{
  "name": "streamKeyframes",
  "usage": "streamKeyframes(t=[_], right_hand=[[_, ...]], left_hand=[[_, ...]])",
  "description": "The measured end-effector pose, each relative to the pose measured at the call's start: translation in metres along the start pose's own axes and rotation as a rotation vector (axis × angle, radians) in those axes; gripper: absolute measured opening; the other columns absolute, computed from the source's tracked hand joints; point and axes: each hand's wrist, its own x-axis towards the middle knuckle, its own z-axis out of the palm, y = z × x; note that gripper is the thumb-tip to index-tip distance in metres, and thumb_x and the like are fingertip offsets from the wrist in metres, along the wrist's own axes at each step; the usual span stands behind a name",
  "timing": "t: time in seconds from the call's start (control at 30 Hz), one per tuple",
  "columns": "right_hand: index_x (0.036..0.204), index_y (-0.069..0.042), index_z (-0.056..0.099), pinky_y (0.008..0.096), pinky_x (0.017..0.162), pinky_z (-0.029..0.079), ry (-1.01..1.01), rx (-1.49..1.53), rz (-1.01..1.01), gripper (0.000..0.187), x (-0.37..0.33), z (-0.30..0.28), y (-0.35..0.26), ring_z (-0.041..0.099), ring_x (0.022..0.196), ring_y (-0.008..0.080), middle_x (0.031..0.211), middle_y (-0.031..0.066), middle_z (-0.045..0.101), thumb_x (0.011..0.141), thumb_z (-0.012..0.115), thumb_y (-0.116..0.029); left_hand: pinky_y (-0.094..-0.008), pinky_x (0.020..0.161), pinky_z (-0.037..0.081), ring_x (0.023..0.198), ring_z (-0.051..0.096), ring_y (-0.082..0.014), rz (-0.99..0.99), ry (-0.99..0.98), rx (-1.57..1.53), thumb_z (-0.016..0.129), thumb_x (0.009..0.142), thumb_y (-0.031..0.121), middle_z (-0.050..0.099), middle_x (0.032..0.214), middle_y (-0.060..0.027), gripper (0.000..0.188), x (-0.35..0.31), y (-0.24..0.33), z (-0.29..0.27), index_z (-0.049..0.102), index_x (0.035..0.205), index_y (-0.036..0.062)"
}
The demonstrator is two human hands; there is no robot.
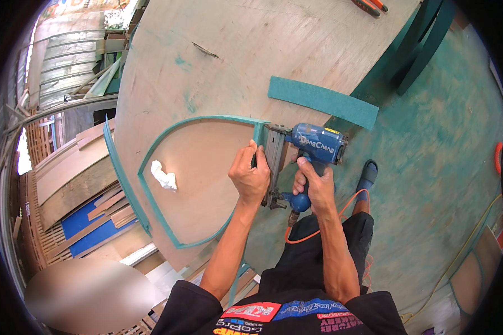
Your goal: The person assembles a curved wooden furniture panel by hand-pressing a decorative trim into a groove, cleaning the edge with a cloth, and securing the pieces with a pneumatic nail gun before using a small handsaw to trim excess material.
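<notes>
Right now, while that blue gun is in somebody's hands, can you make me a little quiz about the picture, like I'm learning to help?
1. Which of the person's hands wraps around the handle of the gun?
2. True or false: the white wad lies outside the outline of the teal frame.
3. Pick one: the hose at the gun is A) yellow, B) orange, C) black.

Key:
1. The right hand.
2. False: it lies inside, near the curved left side.
3. B, orange.
</notes>
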Motion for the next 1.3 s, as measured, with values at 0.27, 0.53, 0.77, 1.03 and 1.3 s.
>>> streamKeyframes(t=[0.27,0.53,0.77,1.03,1.3], right_hand=[[0.115,0.007,0.065,0.0302,0.049,0.046,-0.005,0.018,0.018,0.035,0.0029,0.0005,-0.0004,0.05,0.051,0.0114,0.064,0.0005,0.05,0.099,0.072,-0.024],[0.115,0.006,0.066,0.0294,0.049,0.047,-0.016,0.011,0.026,0.033,0.0071,-0.0017,0.0018,0.051,0.051,0.0105,0.063,-0.0002,0.051,0.099,0.072,-0.022],[0.122,0.006,0.066,0.0289,0.049,0.047,-0.03,-0.015,-0.016,0.038,0.0076,-0.0011,0.0052,0.05,0.051,0.0101,0.062,-0.0011,0.049,0.1,0.071,-0.024],[0.119,0.006,0.067,0.0285,0.049,0.047,-0.031,-0.02,-0.033,0.037,0.0068,0.0007,0.006,0.05,0.05,0.0094,0.06,-0.0017,0.048,0.1,0.072,-0.025],[0.113,0.003,0.069,0.0267,0.05,0.045,-0.028,0.039,-0.019,0.03,0.0064,0.0005,0.0063,0.05,0.052,0.0077,0.064,-0.0021,0.054,0.097,0.076,-0.022]], left_hand=[[-0.0389,0.066,0.053,0.073,0.069,-0.0335,0.002,0.0,-0.007,0.076,0.086,-0.003,0.069,0.084,-0.0185,0.011,0.0002,0.0014,-0.0009,0.071,0.096,-0.0041],[-0.0391,0.067,0.053,0.074,0.069,-0.0334,0.002,0.006,-0.001,0.075,0.086,-0.003,0.069,0.085,-0.0186,0.011,-0.0005,-0.0006,0.0004,0.071,0.096,-0.0045],[-0.0392,0.062,0.052,0.07,0.068,-0.0321,0.055,0.002,0.002,0.074,0.087,-0.005,0.068,0.083,-0.0164,0.011,0.0015,-0.0016,0.0006,0.072,0.098,-0.0032],[-0.0394,0.065,0.051,0.072,0.068,-0.0325,0.009,-0.011,0.0,0.075,0.086,-0.003,0.068,0.083,-0.0174,0.011,0.0,-0.0008,0.0001,0.07,0.096,-0.0039],[-0.0395,0.066,0.052,0.072,0.068,-0.033,0.01,-0.005,0.007,0.075,0.086,-0.004,0.068,0.083,-0.0174,0.01,-0.0006,-0.0016,0.0016,0.07,0.095,-0.0035]])
